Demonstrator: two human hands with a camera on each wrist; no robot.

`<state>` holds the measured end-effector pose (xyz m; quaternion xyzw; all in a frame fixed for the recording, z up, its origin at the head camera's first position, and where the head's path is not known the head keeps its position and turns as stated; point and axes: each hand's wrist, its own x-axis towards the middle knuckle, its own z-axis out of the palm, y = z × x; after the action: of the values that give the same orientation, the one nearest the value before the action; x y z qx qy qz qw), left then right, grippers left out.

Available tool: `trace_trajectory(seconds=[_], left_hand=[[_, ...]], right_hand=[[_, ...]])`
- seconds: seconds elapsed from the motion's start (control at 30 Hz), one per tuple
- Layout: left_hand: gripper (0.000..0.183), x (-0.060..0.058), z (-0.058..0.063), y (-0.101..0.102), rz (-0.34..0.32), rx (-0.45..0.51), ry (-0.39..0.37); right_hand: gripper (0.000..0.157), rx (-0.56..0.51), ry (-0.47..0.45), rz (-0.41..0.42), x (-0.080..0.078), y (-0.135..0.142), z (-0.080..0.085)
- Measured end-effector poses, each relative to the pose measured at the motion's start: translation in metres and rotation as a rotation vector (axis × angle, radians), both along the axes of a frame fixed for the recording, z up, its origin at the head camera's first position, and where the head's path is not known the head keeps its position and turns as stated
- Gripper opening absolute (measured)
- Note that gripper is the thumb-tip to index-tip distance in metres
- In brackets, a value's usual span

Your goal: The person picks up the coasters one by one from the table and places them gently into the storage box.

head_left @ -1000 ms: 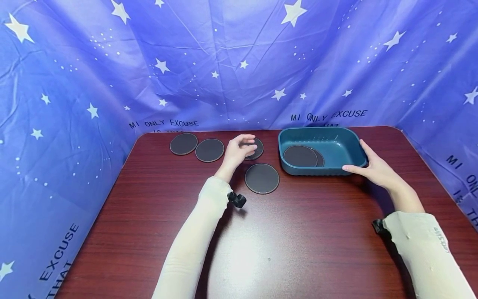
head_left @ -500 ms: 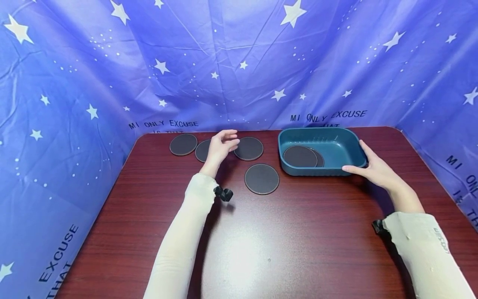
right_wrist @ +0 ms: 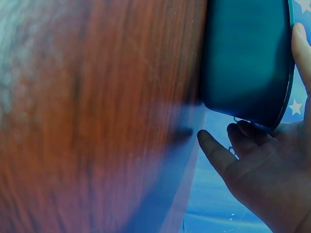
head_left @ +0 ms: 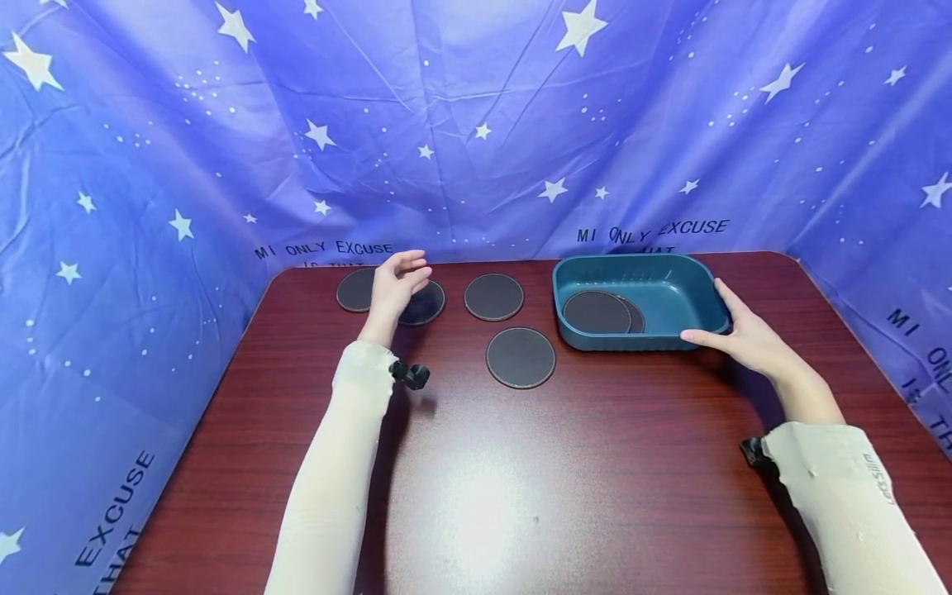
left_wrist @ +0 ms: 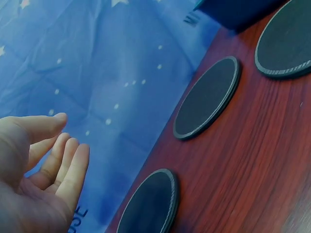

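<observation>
Starry curtain (head_left: 446, 107) behind red table (head_left: 535, 463). Head: left hand (head_left: 396, 287) empty, fingertips apart, near coasters (head_left: 494, 297); right hand (head_left: 753, 335) holds tub (head_left: 684, 307), two coasters inside. Left wrist: coasters flat, best pinched by edges. Right wrist: thumb on rim, sensible bracing.

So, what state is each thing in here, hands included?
Left hand: holding nothing, fingers loosely bent.
Right hand: holding the tub by its near right corner.
Tub: upright, open on top.
Coasters in the tub: two, overlapping.
Leftmost coaster: flat, partly hidden by the left hand.
Second coaster: flat, also partly hidden.
Third coaster: flat.
Nearest coaster: flat.
Curtain: hanging, creased.
</observation>
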<state>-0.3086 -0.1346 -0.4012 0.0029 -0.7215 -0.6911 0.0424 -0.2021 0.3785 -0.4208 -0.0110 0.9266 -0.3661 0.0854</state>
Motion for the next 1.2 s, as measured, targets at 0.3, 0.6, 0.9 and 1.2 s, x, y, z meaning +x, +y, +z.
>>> trace_trajectory(seconds=[0.3, 0.6, 0.9, 1.2], left_hand=[[0.045, 0.001, 0.002, -0.034, 0.058, -0.038, 0.003], [0.044, 0.0, -0.005, -0.06, 0.126, -0.14, 0.084], [0.04, 0.001, -0.017, -0.084, 0.152, -0.072, 0.188], [0.044, -0.005, -0.026, -0.104, 0.209, -0.109, 0.122]], right_hand=[[0.11, 0.004, 0.005, 0.002, 0.0, -0.001, -0.001], [0.11, -0.003, 0.001, -0.002, 0.0, -0.001, -0.001], [0.11, 0.007, 0.008, -0.002, 0.0, -0.001, -0.001], [0.11, -0.008, 0.018, -0.01, 0.001, -0.001, -0.002]])
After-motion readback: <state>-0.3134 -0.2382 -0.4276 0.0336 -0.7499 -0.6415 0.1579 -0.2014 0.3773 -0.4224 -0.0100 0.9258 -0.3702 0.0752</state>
